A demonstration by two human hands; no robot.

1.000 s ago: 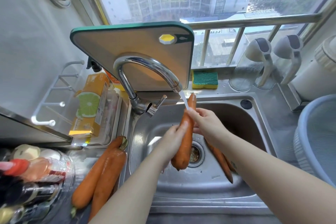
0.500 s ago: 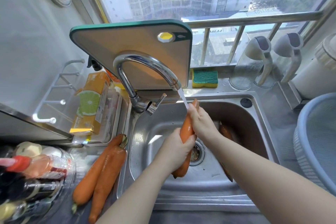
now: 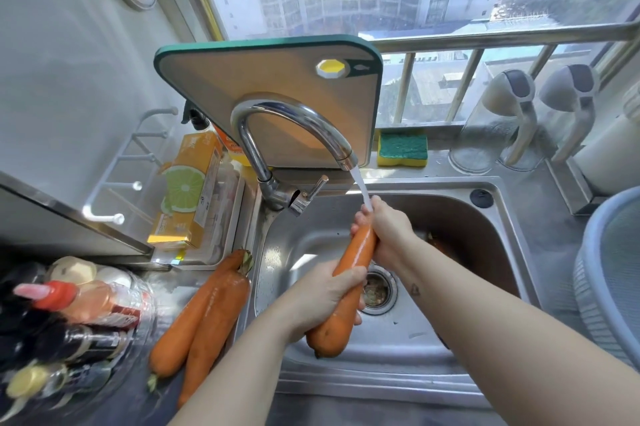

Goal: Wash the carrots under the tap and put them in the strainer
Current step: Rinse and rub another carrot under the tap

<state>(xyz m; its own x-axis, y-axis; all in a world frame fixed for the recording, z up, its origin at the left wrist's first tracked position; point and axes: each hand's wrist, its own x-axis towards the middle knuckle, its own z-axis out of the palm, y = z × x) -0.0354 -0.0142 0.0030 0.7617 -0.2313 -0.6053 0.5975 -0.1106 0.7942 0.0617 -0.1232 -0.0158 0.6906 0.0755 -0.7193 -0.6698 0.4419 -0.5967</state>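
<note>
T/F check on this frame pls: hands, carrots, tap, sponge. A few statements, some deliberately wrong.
1. The left hand and right hand both grip one orange carrot. True.
2. The curved chrome tap is off. False: water streams from it onto the carrot's upper end.
3. Two other orange carrots lie on the counter left of the steel sink. True.
4. The green-and-yellow sponge lies in the sink. False: it sits on the ledge behind it.
</note>
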